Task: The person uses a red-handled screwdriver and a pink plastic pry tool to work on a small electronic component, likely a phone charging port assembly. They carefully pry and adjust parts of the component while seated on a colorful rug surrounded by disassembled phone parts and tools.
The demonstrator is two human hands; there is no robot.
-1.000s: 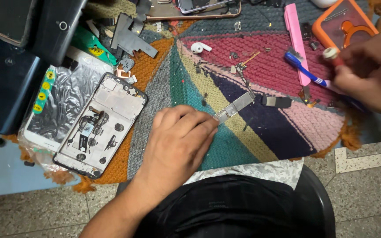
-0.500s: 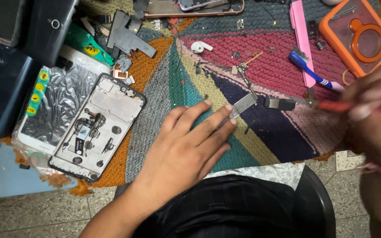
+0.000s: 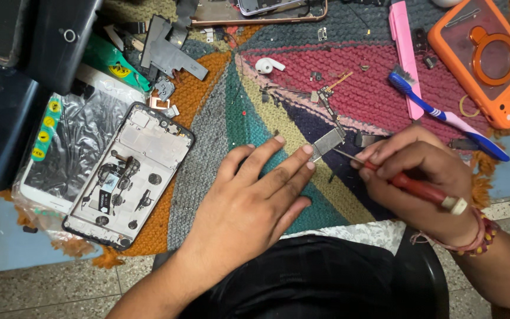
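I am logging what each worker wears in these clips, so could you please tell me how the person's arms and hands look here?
Both forearms are bare, with no sleeves and no gloves on either hand. The left hand carries no ring, watch or band that shows. The right hand has a bracelet of red and dark beads with thin threads around its wrist. Fingernails are short and unpainted.

A small silver metal plate (image 3: pixel 327 142) lies flat on the knitted mat, tilted a little, its near corner under the left fingertips (image 3: pixel 307 150). The red-handled screwdriver (image 3: pixel 411 186), white cap at the back, slants low across the right hand, its thin tip touching the plate's right edge.
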